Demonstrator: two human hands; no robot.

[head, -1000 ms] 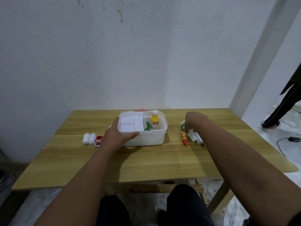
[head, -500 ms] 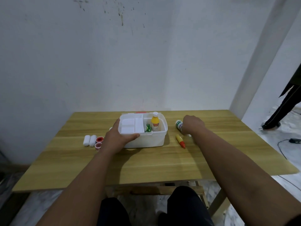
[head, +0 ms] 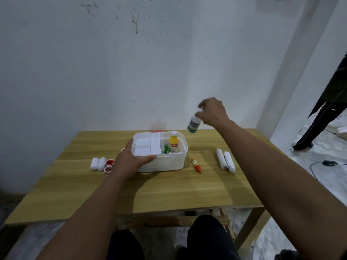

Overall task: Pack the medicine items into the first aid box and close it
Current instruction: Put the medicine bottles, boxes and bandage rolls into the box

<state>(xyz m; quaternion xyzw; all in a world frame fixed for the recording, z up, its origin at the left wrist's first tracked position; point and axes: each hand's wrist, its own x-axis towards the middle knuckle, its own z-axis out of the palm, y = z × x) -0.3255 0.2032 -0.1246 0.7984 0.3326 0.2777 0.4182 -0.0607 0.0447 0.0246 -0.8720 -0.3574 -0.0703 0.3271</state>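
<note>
The white first aid box stands open on the wooden table. Inside it are a white divider tray, a yellow bottle and a small green packet. My left hand grips the box's front left rim. My right hand is raised above and to the right of the box, holding a white bottle with a green label tilted in the air. An orange-red tube lies right of the box, with two white gauze rolls further right.
Left of the box lie two short white rolls and two red tape rolls. A white wall stands close behind the table. A person's dark legs and a cable are on the floor at the right.
My right hand has lifted the white green-labelled bottle off the table, up and towards the box. The two gauze rolls it covered are now exposed. My left hand stays on the box.
</note>
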